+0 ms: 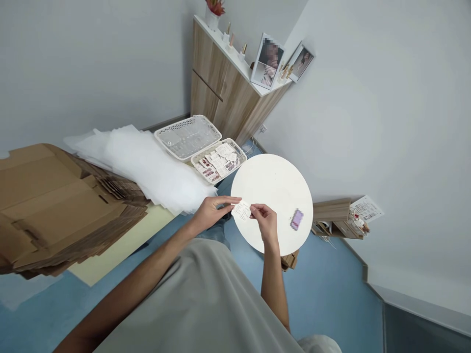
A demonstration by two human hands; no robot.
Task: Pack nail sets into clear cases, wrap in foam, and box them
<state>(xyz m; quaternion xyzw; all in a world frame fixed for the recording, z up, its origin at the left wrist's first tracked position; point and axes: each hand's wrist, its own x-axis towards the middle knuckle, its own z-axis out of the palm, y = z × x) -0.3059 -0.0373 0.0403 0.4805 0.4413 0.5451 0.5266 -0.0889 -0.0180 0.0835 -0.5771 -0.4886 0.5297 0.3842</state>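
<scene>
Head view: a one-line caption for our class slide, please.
Left hand and right hand hold a small printed card near the edge of a round white table.

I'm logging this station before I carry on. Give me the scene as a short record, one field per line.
Left hand: fingers at the card's left edge
Right hand: pinching the card's right edge
Card: white, printed side visible
Table: round, white; blurred purple item on its right side
Front basket: white, holds printed cards
Back basket: white, holds clear plastic
Far left: stacked brown cardboard, beside white sheets
</scene>
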